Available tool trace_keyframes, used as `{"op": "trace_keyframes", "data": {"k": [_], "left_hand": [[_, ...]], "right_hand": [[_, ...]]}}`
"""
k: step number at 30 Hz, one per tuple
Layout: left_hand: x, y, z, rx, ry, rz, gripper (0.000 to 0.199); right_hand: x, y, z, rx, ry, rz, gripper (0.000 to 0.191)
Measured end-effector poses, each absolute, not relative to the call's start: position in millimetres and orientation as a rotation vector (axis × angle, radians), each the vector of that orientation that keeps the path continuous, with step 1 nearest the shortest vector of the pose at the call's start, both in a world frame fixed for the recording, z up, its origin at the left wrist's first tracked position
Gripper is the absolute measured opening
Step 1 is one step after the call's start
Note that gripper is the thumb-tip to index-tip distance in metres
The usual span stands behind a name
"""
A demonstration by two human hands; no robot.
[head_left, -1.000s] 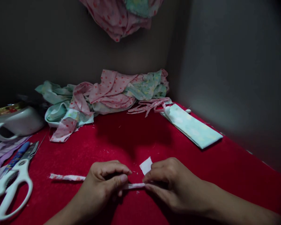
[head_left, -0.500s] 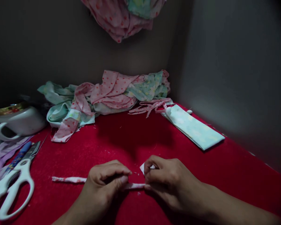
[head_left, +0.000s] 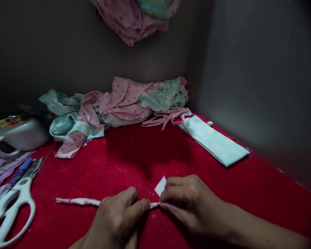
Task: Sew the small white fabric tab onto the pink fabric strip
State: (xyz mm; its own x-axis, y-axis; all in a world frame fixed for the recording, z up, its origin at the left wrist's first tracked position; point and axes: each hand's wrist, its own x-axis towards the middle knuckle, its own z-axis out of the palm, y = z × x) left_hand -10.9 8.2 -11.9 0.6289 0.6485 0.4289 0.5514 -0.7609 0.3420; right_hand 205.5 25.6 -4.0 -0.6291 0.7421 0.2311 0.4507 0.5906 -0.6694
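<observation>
Both hands pinch a narrow rolled fabric strip (head_left: 77, 201) on a red cloth-covered table (head_left: 134, 152): the left hand (head_left: 119, 218) closes thumb and fingers on it, the right hand (head_left: 189, 204) grips its end, fingertips nearly meeting. A small white flap (head_left: 160, 185) rises just above the right fingertips. The strip lies flat, its long axis running left to right, its free tail trailing left of the left hand. Farther left lie white-handled scissors (head_left: 12, 207). Beyond the fingers, well apart, sit crumpled pink and green fabric (head_left: 119, 103) and a folded mint piece (head_left: 215, 141). Nothing lies between.
</observation>
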Motion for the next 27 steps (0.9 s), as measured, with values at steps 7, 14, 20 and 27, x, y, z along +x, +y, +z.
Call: {"op": "trace_keyframes", "data": {"k": [7,14,20,27], "left_hand": [[-12,9,-8,2.657,0.999,0.73,0.027],[-14,12,-21,2.652,0.956,0.855,0.027],[-13,12,-9,2.66,0.946,0.785,0.027],[-11,11,-7,2.64,0.991,0.718,0.03]], "right_hand": [[205,25,-3,-0.952,-2.35,0.796,0.01],[205,27,-1,-0.975,-2.363,0.786,0.008],[204,26,-1,-0.98,-2.352,0.803,0.008],[205,26,-2,-0.99,-2.346,0.79,0.008]]}}
